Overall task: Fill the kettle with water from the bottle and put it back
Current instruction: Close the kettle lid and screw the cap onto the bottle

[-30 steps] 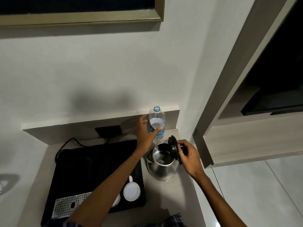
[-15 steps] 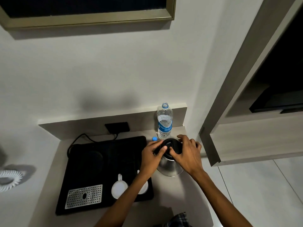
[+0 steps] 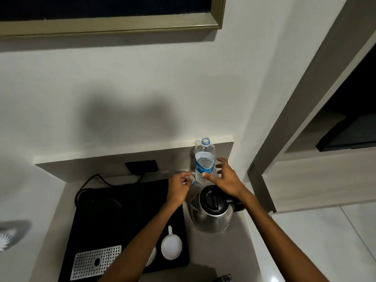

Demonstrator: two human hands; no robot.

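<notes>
A steel kettle (image 3: 211, 217) with its black lid closed stands on the grey counter (image 3: 205, 251), right of the tray. Behind it, against the back ledge, a clear water bottle (image 3: 204, 159) with a blue label stands upright and uncapped, partly full. My right hand (image 3: 224, 180) reaches over the kettle with fingers spread around the bottle's lower part, thumb at its front. My left hand (image 3: 179, 187) is curled just left of the bottle, its fingertips pinching the small blue bottle cap (image 3: 192, 181).
A black tray (image 3: 130, 220) fills the counter's left part, holding the dark round kettle base (image 3: 101, 208), two white cups (image 3: 171, 246) and a perforated metal grate (image 3: 95, 261). A wall socket (image 3: 141, 166) with a cable sits behind. A cabinet (image 3: 309, 180) stands right.
Both hands have left the kettle lid, which now sits closed. My left hand moved back to the blue cap; my right hand moved up to the bottle.
</notes>
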